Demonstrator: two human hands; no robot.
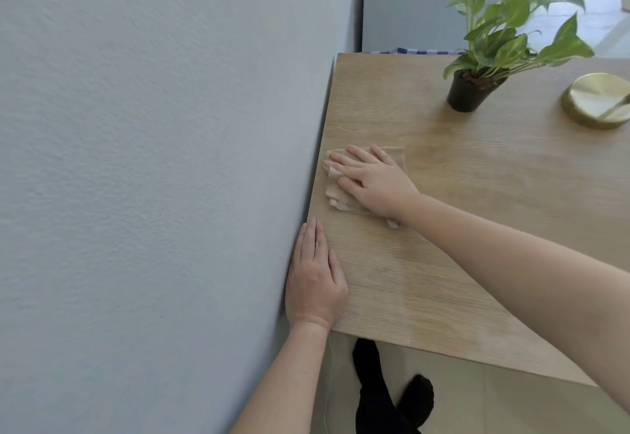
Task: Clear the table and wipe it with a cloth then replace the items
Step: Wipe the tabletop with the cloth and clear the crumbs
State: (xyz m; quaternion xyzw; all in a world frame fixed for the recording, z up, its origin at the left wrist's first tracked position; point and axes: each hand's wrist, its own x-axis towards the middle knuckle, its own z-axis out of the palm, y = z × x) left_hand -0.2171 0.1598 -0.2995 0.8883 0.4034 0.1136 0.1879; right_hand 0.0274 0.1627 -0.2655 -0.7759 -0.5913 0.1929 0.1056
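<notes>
Grey-blue wall [136, 160] fills the left half of the frame. Right of it, a pale wooden table [477, 246] runs from centre to the right edge, its left side against the wall. A leafy green plant [504, 34] in a black pot [465, 97] stands on the table at upper right. The left hand [315, 280] lies flat at lower centre, fingers straight and together, palm on the tabletop beside the wall, holding nothing. The right hand [371, 181] lies at centre, fingers straight and slightly spread, pressing down on the cloth [335, 196]. A round brass disc [596, 99] lies at the right edge. The beige cloth sits crumpled under that palm, near the table's left side.
</notes>
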